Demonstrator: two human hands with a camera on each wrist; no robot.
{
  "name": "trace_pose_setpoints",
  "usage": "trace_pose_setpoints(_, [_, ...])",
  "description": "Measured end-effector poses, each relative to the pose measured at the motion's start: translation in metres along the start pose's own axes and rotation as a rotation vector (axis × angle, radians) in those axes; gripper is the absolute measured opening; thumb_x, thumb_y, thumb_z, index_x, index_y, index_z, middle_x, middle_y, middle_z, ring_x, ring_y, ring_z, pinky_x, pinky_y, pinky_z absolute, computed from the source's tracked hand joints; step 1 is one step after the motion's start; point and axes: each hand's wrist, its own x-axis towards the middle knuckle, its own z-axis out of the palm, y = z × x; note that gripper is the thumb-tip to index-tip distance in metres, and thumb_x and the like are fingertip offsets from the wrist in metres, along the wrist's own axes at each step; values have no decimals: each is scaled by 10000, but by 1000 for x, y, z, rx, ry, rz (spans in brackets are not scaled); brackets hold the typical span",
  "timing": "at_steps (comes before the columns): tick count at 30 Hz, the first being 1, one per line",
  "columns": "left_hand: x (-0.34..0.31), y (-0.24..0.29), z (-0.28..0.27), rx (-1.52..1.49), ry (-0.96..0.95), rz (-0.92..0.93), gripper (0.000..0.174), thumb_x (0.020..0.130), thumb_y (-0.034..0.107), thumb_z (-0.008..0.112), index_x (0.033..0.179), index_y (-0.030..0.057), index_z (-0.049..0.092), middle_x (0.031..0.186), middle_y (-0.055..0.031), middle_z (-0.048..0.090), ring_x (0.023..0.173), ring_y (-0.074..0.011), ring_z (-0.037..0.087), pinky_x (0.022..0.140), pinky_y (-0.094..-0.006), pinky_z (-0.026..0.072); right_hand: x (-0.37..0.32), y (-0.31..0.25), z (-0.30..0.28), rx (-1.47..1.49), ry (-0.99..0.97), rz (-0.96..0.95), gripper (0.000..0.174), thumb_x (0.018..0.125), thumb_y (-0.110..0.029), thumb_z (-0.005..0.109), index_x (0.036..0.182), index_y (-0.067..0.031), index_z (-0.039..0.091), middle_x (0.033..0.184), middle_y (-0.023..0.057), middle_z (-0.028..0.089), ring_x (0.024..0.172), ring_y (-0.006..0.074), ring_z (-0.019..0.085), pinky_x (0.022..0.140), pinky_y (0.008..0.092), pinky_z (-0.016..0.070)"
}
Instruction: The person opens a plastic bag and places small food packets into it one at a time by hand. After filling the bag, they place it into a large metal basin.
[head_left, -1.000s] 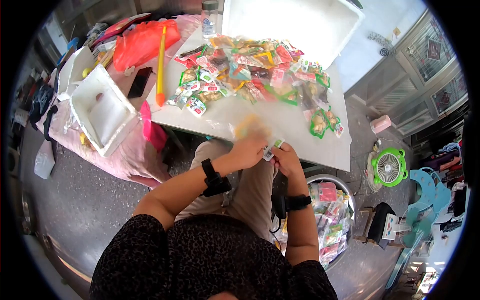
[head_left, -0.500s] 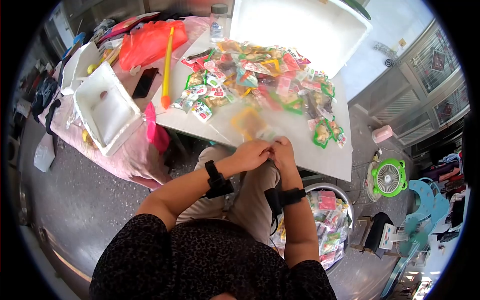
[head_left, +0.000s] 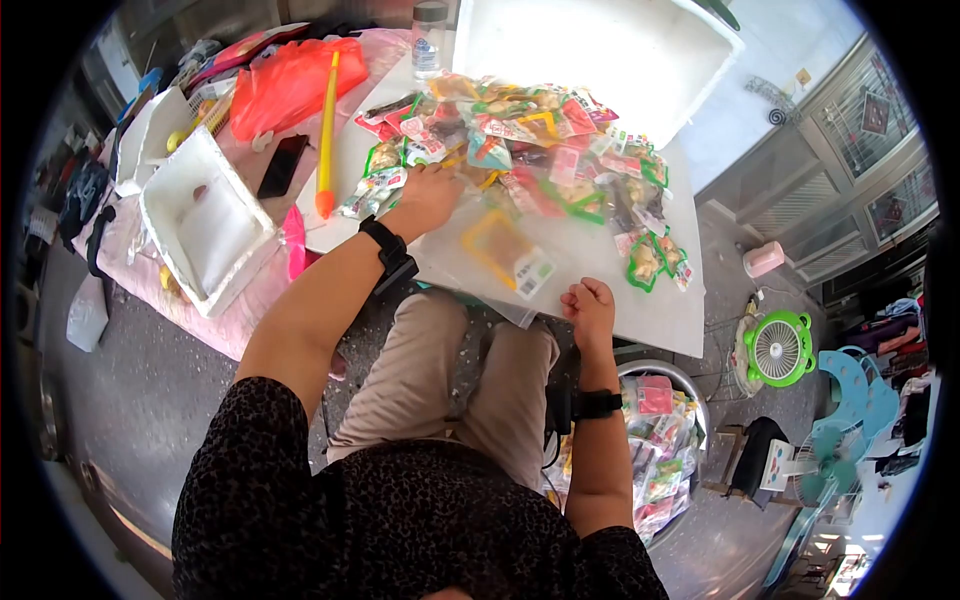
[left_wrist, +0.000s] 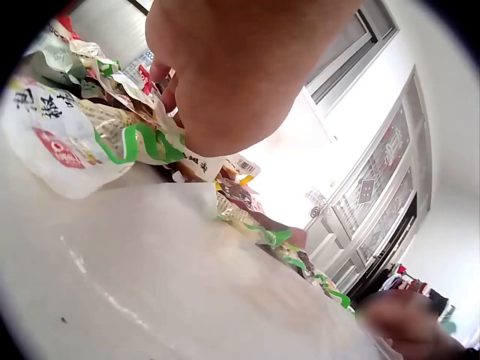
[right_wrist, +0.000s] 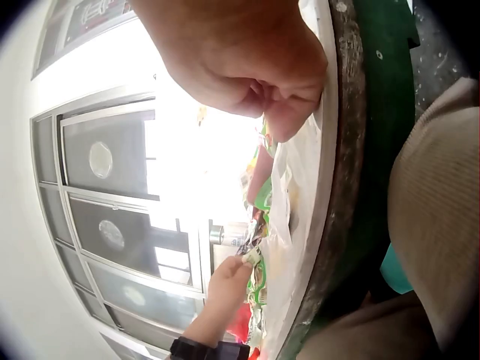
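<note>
In the head view, my left hand [head_left: 430,198] is at the near left side of a pile of snack packets [head_left: 520,130]. The left wrist view shows its curled fingers gripping a snack packet [left_wrist: 155,112] with green zigzag trim; the hand hides part of it. My right hand [head_left: 590,308] is at the table's front edge, its fingers curled and nothing visible in them. Between the hands lies a clear plastic bag [head_left: 445,262], and on or in it a yellow-bordered packet [head_left: 495,245] with a white barcode label. One bag corner hangs over the edge.
A white foam box [head_left: 590,60] and a bottle [head_left: 428,45] stand behind the pile. A yellow stick with orange end [head_left: 326,140], a phone [head_left: 283,165] and another foam box [head_left: 205,220] are on the left. A metal basin [head_left: 700,400] of packets stands below right.
The hands, close together before, have parted. My left hand has moved forward and left to the pile. The yellow-bordered packet now lies on the table, and my right hand stays near the edge.
</note>
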Motion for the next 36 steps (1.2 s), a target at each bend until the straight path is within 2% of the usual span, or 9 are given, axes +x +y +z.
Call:
trace_pose_setpoints(5, [12, 14, -39, -244, 101, -105, 111, 736, 115, 448, 785, 67, 535, 787, -118, 554, 810, -255, 537, 658, -383, 409, -7, -8, 2, 22, 19, -28, 219, 774, -98, 496, 972, -15, 451, 810, 65, 544, 660, 138, 557, 524, 225, 437])
trace_pose_setpoints(11, [13, 12, -73, -844, 229, -168, 99, 768, 137, 472, 763, 39, 463, 714, -87, 524, 660, -180, 525, 589, -305, 404, -28, -39, 16, 24, -51, -119, 176, 803, -78, 459, 967, -12, 455, 854, 73, 544, 728, 155, 562, 576, 243, 445])
trace_pose_setpoints(18, [-13, 72, -86, -1841, -7, -399, 79, 820, 96, 435, 764, 65, 482, 673, 15, 467, 594, -55, 430, 542, -202, 365, -64, -59, 53, 172, -216, -177, 250, 822, -159, 482, 1034, -35, 434, 969, 98, 521, 867, 207, 542, 654, 310, 461])
trace_pose_setpoints(22, [-49, 141, -96, -1688, -216, -260, 102, 795, 105, 458, 826, 25, 514, 793, -57, 539, 720, -132, 521, 631, -243, 407, -67, -51, 59, 464, -423, -117, 374, 817, -217, 511, 1107, -20, 382, 1004, 97, 502, 890, 175, 518, 719, 293, 446])
trace_pose_setpoints(24, [-53, 166, -65, -1205, 230, 155, 116, 744, 76, 486, 827, 0, 512, 836, -115, 529, 801, -240, 511, 696, -307, 407, -62, -42, 46, 530, -446, -91, 345, 821, -198, 497, 1097, -20, 394, 1004, 98, 505, 882, 179, 520, 717, 297, 448])
trace_pose_setpoints(27, [-73, 191, -50, -1133, 223, 252, 162, 694, 51, 515, 848, 1, 510, 872, -149, 512, 866, -313, 470, 748, -350, 390, -54, -17, 15, 557, -344, 65, 292, 824, -143, 465, 1080, -14, 410, 993, 99, 511, 868, 188, 527, 711, 308, 451])
trace_pose_setpoints(30, [-85, 192, -49, -1160, 309, 296, 183, 676, 61, 548, 851, 24, 509, 880, -126, 510, 823, -291, 489, 722, -361, 406, -58, -9, -5, 548, -175, 32, 257, 819, -82, 428, 1064, -4, 421, 977, 106, 517, 851, 200, 535, 709, 321, 456])
trace_pose_setpoints(33, [-79, 176, -46, -929, 400, 146, 147, 661, 122, 555, 760, 40, 482, 753, -100, 479, 732, -296, 487, 622, -379, 404, -63, -11, -21, 516, -59, -115, 251, 812, -54, 412, 1057, 1, 422, 970, 116, 519, 840, 205, 543, 721, 327, 457])
trace_pose_setpoints(36, [-76, 161, -37, -706, 39, -15, 202, 671, 189, 561, 797, 41, 506, 782, -116, 492, 754, -294, 509, 618, -369, 428, -60, -4, -44, 406, 93, -186, 250, 807, -50, 430, 1051, 6, 421, 965, 109, 525, 837, 204, 548, 716, 321, 461])
